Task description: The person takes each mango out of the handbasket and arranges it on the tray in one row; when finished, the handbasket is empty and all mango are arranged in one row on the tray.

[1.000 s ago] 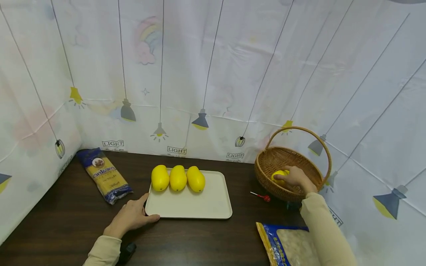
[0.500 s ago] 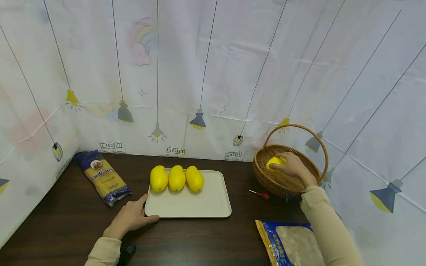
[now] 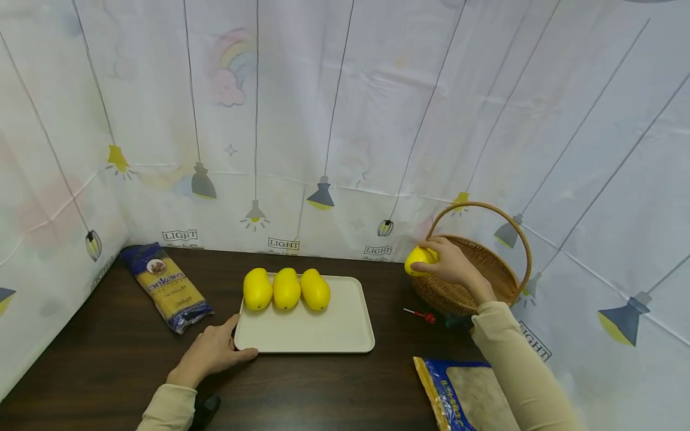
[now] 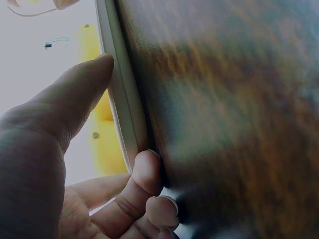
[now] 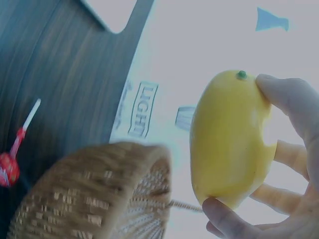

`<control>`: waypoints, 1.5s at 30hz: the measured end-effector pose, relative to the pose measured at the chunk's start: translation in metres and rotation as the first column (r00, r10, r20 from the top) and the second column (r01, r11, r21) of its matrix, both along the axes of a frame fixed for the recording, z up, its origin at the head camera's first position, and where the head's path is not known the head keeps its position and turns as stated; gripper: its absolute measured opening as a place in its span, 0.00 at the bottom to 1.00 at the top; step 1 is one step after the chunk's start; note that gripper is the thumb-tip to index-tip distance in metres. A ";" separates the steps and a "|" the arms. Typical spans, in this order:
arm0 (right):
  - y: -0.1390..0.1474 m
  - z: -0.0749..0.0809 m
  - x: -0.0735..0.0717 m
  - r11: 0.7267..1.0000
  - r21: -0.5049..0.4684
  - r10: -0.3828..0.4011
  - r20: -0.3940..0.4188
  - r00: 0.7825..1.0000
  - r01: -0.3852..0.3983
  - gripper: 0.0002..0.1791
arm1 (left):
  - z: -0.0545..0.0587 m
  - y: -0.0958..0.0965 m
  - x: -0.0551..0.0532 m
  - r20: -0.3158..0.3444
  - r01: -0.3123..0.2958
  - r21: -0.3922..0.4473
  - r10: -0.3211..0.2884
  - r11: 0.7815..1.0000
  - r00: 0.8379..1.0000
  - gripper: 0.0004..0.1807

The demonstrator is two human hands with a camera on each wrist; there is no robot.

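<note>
My right hand (image 3: pixel 446 261) grips a yellow mango (image 3: pixel 420 261) by its ends, up at the left rim of the wicker basket (image 3: pixel 442 299). In the right wrist view the mango (image 5: pixel 232 142) has a small green stem dot, and thumb and fingertips pinch it. My left hand (image 3: pixel 212 350) holds the near left corner of a cream tray (image 3: pixel 334 326). In the left wrist view the thumb lies along the tray's rim (image 4: pixel 124 94) and the fingers curl at its corner. Three yellow mangoes (image 3: pixel 287 289) sit in a row at the tray's back left.
A blue and yellow pasta packet (image 3: pixel 167 287) lies at the back left. A red lollipop (image 3: pixel 428 318) is between tray and basket. Near the front right, a blue and yellow bag (image 3: pixel 469 392) lies partly under the right sleeve. The basket's tall handle (image 3: pixel 485 205) arches over it.
My right hand has lifted the mango from inside the basket and carried it left to the basket's rim. The left hand and the tray have stayed in place.
</note>
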State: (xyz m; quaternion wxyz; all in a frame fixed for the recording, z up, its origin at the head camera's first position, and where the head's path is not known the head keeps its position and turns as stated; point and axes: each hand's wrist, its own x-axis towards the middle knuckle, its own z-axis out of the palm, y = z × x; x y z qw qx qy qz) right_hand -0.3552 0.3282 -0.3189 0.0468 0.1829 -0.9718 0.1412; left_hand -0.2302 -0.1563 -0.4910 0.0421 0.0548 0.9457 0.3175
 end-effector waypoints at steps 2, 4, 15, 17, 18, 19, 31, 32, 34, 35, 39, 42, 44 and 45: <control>-0.007 -0.002 0.000 1.000 -0.008 0.010 -0.001 1.000 -0.010 0.36 | 0.000 0.000 0.000 0.004 -0.001 -0.001 0.001 1.000 1.000 0.52; -0.014 -0.005 0.000 1.000 -0.014 0.026 -0.004 1.000 -0.026 0.34 | 0.000 0.000 0.000 0.007 -0.002 -0.002 0.002 1.000 1.000 0.52; -0.049 -0.031 -0.004 0.994 -0.015 0.109 0.055 0.993 -0.109 0.34 | 0.000 -0.001 -0.001 0.005 0.006 -0.006 -0.006 1.000 1.000 0.52; -0.054 -0.037 -0.004 0.991 -0.015 0.133 0.069 0.989 -0.132 0.34 | -0.001 -0.001 -0.001 0.010 0.005 -0.001 -0.005 1.000 1.000 0.52; -0.057 -0.039 -0.005 0.990 -0.021 0.144 0.079 0.986 -0.143 0.34 | -0.001 -0.001 -0.001 0.013 0.003 0.001 -0.003 1.000 1.000 0.52; -0.060 -0.043 -0.005 0.988 -0.019 0.154 0.085 0.984 -0.153 0.33 | -0.001 0.000 -0.001 0.015 0.000 0.000 -0.001 1.000 1.000 0.51; -0.088 -0.088 -0.018 0.980 -0.046 0.198 0.183 0.963 -0.193 0.33 | 0.001 0.000 -0.001 0.012 0.001 -0.009 -0.001 1.000 1.000 0.52; -0.090 -0.091 -0.019 0.981 -0.051 0.194 0.191 0.962 -0.187 0.34 | 0.001 0.000 -0.002 0.011 0.002 -0.009 -0.002 1.000 1.000 0.52; -0.093 -0.098 -0.023 0.982 -0.067 0.186 0.208 0.960 -0.176 0.34 | 0.001 0.000 -0.002 0.013 0.001 -0.010 -0.001 1.000 1.000 0.53; -0.095 -0.101 -0.024 0.983 -0.070 0.181 0.215 0.960 -0.169 0.34 | 0.001 0.000 -0.002 0.015 0.000 -0.011 0.000 1.000 1.000 0.53; -0.101 -0.110 -0.027 0.985 -0.074 0.169 0.229 0.959 -0.156 0.35 | 0.001 0.000 -0.002 0.023 -0.006 -0.009 0.006 1.000 1.000 0.53; -0.105 -0.115 -0.028 0.986 -0.073 0.165 0.237 0.958 -0.152 0.35 | 0.002 0.000 -0.002 0.028 -0.007 -0.008 0.007 1.000 1.000 0.52; -0.107 -0.118 -0.030 0.985 -0.075 0.169 0.239 0.956 -0.155 0.36 | 0.002 0.000 -0.001 0.029 -0.007 -0.007 0.007 1.000 1.000 0.52; -0.108 -0.119 -0.031 0.984 -0.079 0.172 0.245 0.954 -0.157 0.36 | 0.002 0.000 -0.001 0.028 -0.008 -0.007 0.008 1.000 1.000 0.52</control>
